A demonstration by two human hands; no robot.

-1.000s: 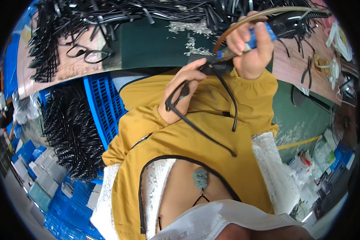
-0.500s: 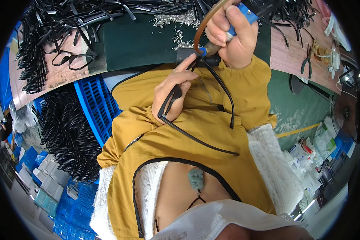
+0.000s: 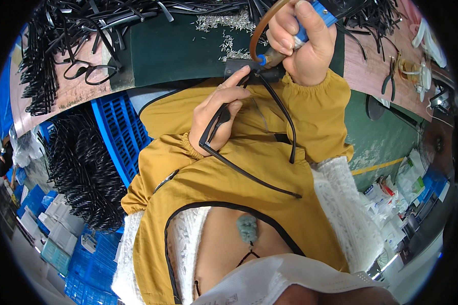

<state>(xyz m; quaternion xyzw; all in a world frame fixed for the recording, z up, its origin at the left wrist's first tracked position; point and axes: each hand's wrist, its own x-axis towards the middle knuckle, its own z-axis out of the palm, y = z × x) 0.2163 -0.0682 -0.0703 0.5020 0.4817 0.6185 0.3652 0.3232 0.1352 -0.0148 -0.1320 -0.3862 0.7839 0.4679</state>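
At the near edge of the tabletop [image 3: 364,76], the left hand [image 3: 216,112] has its grip around black glasses [image 3: 203,142], seemingly steadying them beneath the blue tool [image 3: 319,18] wrapped in the right hand's [image 3: 310,57] grip; metal bits [image 3: 226,23] lie on the tabletop, probably for easy reach.

Pretty clearly a factory-type workshop I'm in, tbh: counter [image 3: 163,56] heaped with black glasses arms [image 3: 41,84], loose metal pins [image 3: 225,23] scattered around, pliers [image 3: 390,84] lying to my right, a blue plastic crate [image 3: 118,133] by my left, plus a yellow line [image 3: 379,166] on the green floor [image 3: 369,142].
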